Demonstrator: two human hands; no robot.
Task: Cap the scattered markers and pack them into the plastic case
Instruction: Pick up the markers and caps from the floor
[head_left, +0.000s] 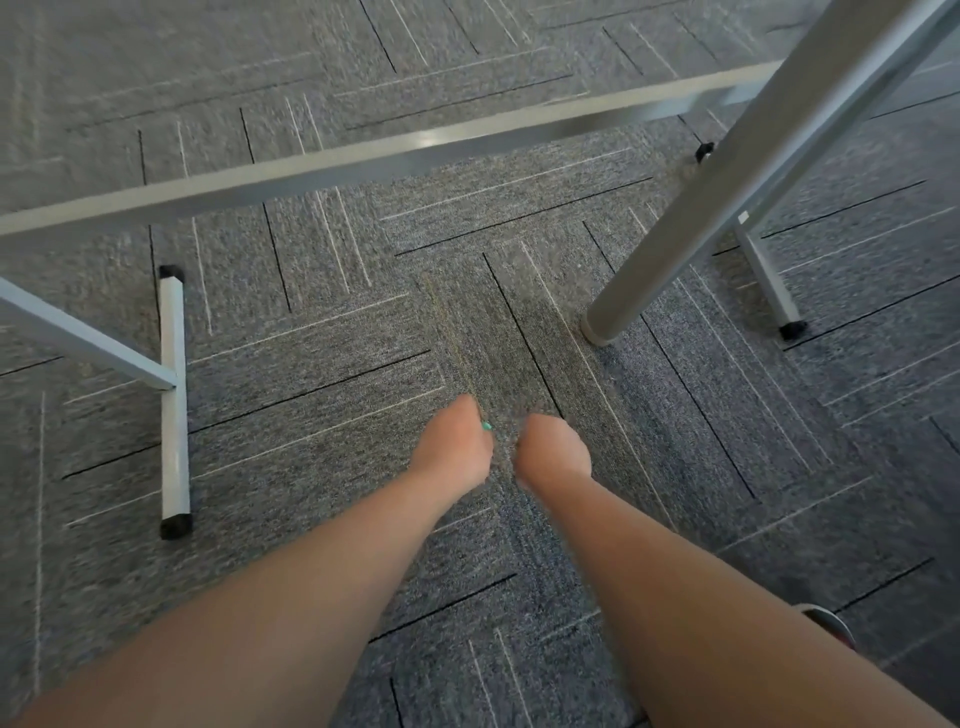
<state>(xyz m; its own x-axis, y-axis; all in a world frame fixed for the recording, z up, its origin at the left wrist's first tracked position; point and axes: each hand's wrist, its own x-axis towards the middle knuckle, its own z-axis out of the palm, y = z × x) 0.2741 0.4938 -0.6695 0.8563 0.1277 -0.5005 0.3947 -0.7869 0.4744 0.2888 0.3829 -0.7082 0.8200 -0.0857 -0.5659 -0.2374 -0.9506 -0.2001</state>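
Far left: a white metal foot bar (173, 400) with black end caps lies flat on the carpet (311, 364). The carpet is grey tiles with a short rough pile and thin black and white lines. A flat metal crossbar (363, 156) runs across the view above it.

Centre: your left hand (457, 447) reaches down toward the floor, back of the hand to the camera, fingers curled under and out of sight. A small teal piece (487, 426) pokes out at its right edge. It looks like smooth plastic, either a marker end or a cap; too little shows to say which. It seems gripped there. Its long axis is hidden, but the exposed end points toward your right hand (553, 449), just beside it across a narrow gap. The right hand is blurred, fingers tucked below; cannot tell whether they pinch anything.

Judgement: this is the capping step. The teal end lies left of the right fingers, so that hand would close leftward.

Right: a round grey table leg (727, 197), a smooth tube, stands on the carpet. A shoe (826, 623) shows at the lower right. No case or loose markers in view.
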